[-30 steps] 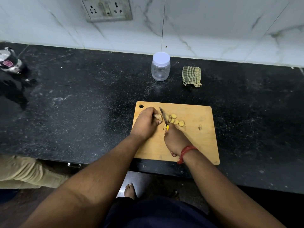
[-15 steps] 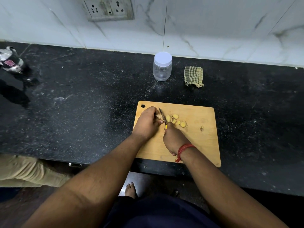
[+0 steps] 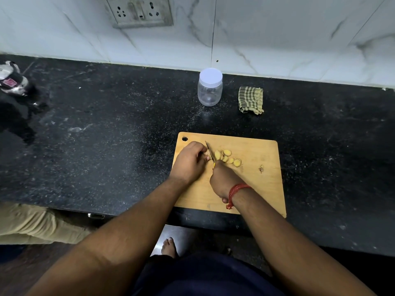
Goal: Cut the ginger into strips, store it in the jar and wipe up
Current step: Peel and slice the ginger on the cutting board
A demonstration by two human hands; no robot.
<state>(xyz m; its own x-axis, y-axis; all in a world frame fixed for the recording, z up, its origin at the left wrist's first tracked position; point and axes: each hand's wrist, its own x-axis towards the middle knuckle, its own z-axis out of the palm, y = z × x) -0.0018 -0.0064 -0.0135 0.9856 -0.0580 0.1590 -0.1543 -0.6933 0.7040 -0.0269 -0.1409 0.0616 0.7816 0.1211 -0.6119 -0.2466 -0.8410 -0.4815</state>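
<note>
On the board (image 3: 256,189): ginger (image 3: 228,158) sliced into rounds only, left hand (image 3: 189,162) pinning the stub, right hand (image 3: 223,180) clamped on knife (image 3: 210,151); strips, lidded jar (image 3: 210,87), cloth (image 3: 250,99) pending.

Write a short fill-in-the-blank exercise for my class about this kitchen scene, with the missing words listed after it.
1. The right hand grips a knife with a ____ handle.
2. The left hand steadies the ginger on the wooden ____.
3. The jar by the wall is closed with a white ____.
4. The checked cloth lies to the ____ of the jar.

Missing words: yellow; cutting board; lid; right
</note>
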